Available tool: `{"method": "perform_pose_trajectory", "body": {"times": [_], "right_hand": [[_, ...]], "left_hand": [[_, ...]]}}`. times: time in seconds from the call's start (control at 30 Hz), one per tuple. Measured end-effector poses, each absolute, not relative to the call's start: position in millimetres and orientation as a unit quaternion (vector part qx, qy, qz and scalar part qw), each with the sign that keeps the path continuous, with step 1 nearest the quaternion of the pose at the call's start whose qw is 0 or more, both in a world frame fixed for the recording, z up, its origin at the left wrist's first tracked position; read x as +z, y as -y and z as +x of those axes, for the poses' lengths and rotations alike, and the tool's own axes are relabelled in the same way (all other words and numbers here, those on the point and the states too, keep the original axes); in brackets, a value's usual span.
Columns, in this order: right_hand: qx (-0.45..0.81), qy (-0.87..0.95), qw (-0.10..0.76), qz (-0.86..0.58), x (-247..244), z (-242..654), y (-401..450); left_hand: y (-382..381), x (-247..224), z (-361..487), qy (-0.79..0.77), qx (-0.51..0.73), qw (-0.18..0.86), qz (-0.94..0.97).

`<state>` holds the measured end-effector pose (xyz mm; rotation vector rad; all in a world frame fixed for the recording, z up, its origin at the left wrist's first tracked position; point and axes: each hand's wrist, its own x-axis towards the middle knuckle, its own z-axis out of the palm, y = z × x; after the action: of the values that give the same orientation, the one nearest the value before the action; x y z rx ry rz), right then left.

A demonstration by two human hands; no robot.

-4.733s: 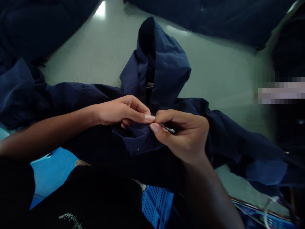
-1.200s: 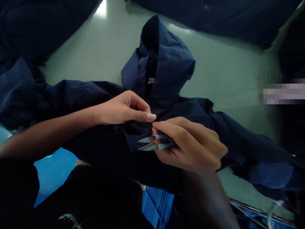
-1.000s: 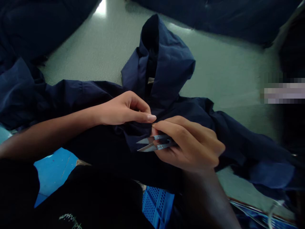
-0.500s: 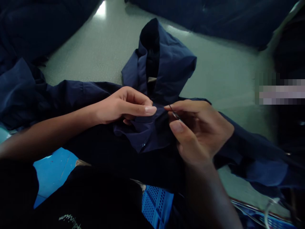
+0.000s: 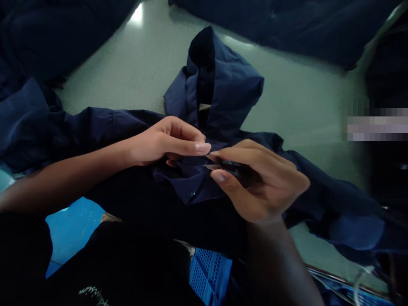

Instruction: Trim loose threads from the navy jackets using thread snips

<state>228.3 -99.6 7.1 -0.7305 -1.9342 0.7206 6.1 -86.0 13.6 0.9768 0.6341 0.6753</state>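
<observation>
"Head view: the navy hooded jacket [image 5: 191, 185] lies across the worktop [image 5: 299, 93], bare room off both edges of its hood [image 5: 237, 80]!"

"Left hand's [image 5: 165, 141] fingers pinch the jacket; right hand's [image 5: 269, 178] grasp thread snips [image 5: 234, 167], tips parted!"

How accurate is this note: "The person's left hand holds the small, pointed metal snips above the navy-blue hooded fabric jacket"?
One error: the snips are in the right hand, not the left hand, as the head view shows. They are indeed above the jacket.
</observation>
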Motion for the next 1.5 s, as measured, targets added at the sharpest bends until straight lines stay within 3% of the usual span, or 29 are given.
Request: {"method": "perform_pose_trajectory", "body": {"times": [1.5], "right_hand": [[0.218,0.800,0.465,-0.312,8.9,228.5,103.2]], "left_hand": [[86.4,11.3,7.5,-0.305,0.343,0.752,0.474]]}}
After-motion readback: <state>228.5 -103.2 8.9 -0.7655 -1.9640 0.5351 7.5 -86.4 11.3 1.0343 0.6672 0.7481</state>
